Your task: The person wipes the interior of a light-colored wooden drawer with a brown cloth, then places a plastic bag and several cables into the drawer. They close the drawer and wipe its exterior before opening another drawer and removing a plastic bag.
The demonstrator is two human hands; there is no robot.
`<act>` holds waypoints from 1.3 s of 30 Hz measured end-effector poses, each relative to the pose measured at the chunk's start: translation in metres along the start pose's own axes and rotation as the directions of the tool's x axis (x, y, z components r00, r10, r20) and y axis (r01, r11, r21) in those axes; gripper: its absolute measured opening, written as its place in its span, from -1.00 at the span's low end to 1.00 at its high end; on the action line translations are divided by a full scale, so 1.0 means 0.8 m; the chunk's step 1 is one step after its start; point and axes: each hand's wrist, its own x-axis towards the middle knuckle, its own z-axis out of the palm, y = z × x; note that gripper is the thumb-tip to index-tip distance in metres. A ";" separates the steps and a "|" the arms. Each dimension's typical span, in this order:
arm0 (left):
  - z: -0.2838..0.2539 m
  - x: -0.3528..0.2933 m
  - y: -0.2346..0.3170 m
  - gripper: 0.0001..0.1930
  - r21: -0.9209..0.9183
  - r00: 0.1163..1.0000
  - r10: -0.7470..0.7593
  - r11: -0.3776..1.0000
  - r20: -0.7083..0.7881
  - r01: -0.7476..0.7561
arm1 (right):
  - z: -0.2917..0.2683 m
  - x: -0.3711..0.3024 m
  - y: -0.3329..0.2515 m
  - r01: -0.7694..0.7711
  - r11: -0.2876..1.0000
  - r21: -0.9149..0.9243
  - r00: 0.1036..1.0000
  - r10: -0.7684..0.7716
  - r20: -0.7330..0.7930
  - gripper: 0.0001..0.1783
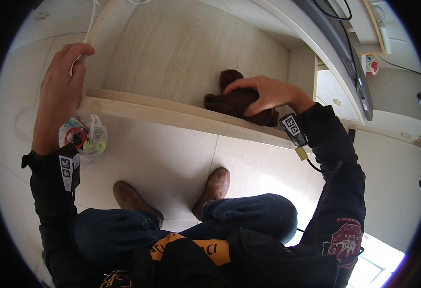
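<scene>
A dark brown, soft-looking bundle [237,103], perhaps cloth, lies in the open pale wooden drawer [157,53], against its front board. Over it reaches my right hand [268,93], thumb and fingers spread wide apart. The fingertips are at the bundle's upper side; whether they press into it I cannot make out. At the drawer's left front corner is my left hand [64,72], fingers curled, with a thin white cord [93,21] running between thumb and forefinger. That cord leads up along the drawer's left side.
Below the drawer's left corner, a clear plastic bag [95,141] with red and green things stands on the tiled floor [172,153]. A dark flat screen-like panel [352,62] with black cables stands at the upper right. My brown shoes [215,187] are below the drawer.
</scene>
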 end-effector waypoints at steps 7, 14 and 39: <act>0.003 -0.001 -0.002 -0.71 -0.016 0.998 0.025 1.000 -0.053 -0.026 | -0.062 -0.048 0.037 0.140 0.989 0.047 0.831 -0.092 -0.549 -0.11; 0.000 0.003 0.000 -0.70 -0.017 0.999 -0.033 0.999 0.023 0.034 | -0.027 -0.022 0.144 -0.549 0.500 -0.670 0.807 0.110 -0.580 0.08; 0.008 -0.004 0.008 -0.62 -0.019 0.980 0.021 1.000 -0.200 -0.025 | 0.011 0.131 -0.124 0.421 0.684 -0.596 0.906 -0.347 0.242 -0.05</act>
